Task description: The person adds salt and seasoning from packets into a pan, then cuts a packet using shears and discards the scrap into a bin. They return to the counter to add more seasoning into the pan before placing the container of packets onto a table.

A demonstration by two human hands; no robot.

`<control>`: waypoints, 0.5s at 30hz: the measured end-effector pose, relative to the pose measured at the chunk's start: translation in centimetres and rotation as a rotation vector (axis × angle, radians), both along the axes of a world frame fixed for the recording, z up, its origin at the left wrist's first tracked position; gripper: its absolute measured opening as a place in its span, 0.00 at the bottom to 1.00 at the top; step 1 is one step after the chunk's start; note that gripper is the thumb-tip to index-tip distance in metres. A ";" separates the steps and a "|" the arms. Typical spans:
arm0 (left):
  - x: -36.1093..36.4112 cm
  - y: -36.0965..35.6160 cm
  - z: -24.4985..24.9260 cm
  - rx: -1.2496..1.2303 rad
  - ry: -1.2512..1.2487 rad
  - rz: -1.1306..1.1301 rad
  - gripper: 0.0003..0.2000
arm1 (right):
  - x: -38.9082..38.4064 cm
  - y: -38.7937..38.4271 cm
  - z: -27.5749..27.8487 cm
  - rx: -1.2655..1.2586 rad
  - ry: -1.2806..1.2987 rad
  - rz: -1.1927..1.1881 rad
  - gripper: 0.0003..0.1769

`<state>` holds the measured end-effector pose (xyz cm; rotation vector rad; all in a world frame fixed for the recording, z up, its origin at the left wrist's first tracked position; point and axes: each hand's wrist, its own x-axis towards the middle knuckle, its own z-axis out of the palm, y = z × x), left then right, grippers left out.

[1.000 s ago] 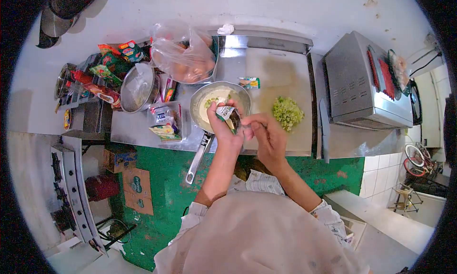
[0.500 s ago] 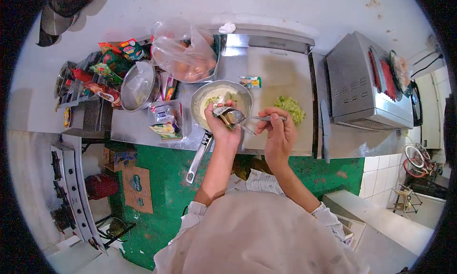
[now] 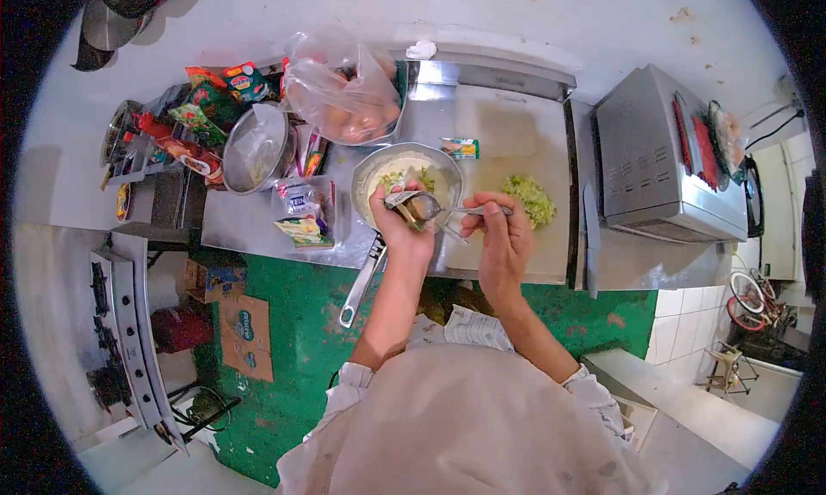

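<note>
My left hand (image 3: 404, 232) holds a small opened packet (image 3: 403, 204), its fingers curled round it. A metal spoon (image 3: 469, 211) is gripped in my right hand (image 3: 503, 241), with its bowl at the packet's mouth. Something brownish shows there, but I cannot make out what it is. Both hands are over the near right side of a metal saucepan (image 3: 358, 175), which holds a pale creamy mix with green bits. The pan's long handle (image 3: 357, 293) points toward me. Right of the pan, chopped green vegetable (image 3: 529, 201) lies on a white cutting board (image 3: 508, 155).
A knife (image 3: 590, 241) lies right of the board, near a silver oven (image 3: 662, 163). Behind the pan are a small packet (image 3: 459, 148) and a plastic bag of eggs (image 3: 344, 99). A metal bowl (image 3: 256, 155) and food packets (image 3: 301, 211) stand to the left.
The view has shifted slightly, so the counter sits a little further right. My hands keep nearly the same pose, with the spoon still at the packet.
</note>
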<state>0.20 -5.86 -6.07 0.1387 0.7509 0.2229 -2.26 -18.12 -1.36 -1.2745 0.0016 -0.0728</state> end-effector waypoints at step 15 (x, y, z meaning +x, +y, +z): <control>-0.2 0.4 0.6 0.039 0.014 0.019 0.13 | 0.0 0.7 0.3 0.158 0.030 0.010 0.11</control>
